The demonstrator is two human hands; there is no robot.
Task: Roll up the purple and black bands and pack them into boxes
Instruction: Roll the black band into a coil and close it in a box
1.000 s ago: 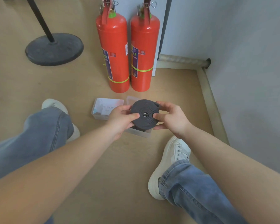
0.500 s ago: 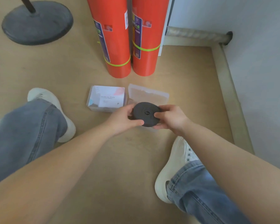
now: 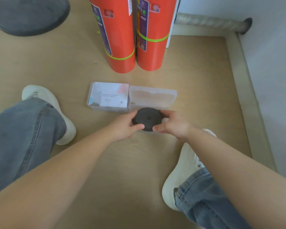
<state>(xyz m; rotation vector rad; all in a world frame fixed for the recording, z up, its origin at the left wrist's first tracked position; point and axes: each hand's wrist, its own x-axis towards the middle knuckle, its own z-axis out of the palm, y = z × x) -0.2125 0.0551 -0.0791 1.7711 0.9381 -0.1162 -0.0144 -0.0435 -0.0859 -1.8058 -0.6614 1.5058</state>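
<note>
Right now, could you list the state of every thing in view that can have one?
black band, rolled into a tight coil, held over the clear box
left hand, grips the coil's left edge
right hand, grips the coil's right edge
clear box, open, lid laid back; base mostly hidden
labelled box, closed, flat on the floor
fire extinguishers, upright, side by side

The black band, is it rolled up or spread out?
Rolled up: the black band is a tight round coil, gripped at its edges by the left hand and right hand.
</note>
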